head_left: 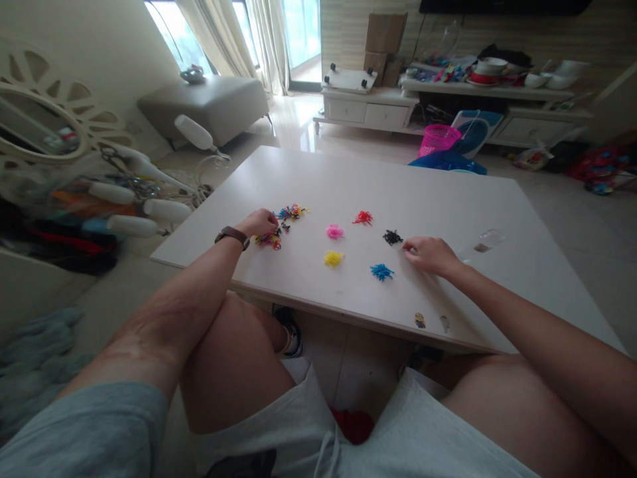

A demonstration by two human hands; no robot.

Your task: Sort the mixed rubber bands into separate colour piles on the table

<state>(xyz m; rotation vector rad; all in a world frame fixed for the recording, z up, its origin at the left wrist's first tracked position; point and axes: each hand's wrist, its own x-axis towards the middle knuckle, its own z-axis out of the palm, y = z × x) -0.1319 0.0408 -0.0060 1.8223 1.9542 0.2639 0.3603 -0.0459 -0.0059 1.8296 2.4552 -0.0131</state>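
A mixed pile of small coloured rubber bands [291, 212] lies at the left of the white table [398, 187], with more mixed bands [269, 241] just in front. My left hand [259, 222] rests among them, fingers curled together; what they pinch is hidden. Sorted heaps lie in the middle: pink bands [335, 231], red bands [363, 218], yellow bands [333, 259], blue bands [381, 271] and black bands [393, 237]. Just right of the black heap, my right hand [428, 255] has thumb and fingers closed. Whether it holds a band is too small to see.
Near the table's front edge lie a small cartoon figure piece [420, 320] and a small clear-and-metal item [444, 324]. A clear plastic bag or container [490, 240] lies at the right. A lamp with white shades [169, 211] stands close to the table's left side.
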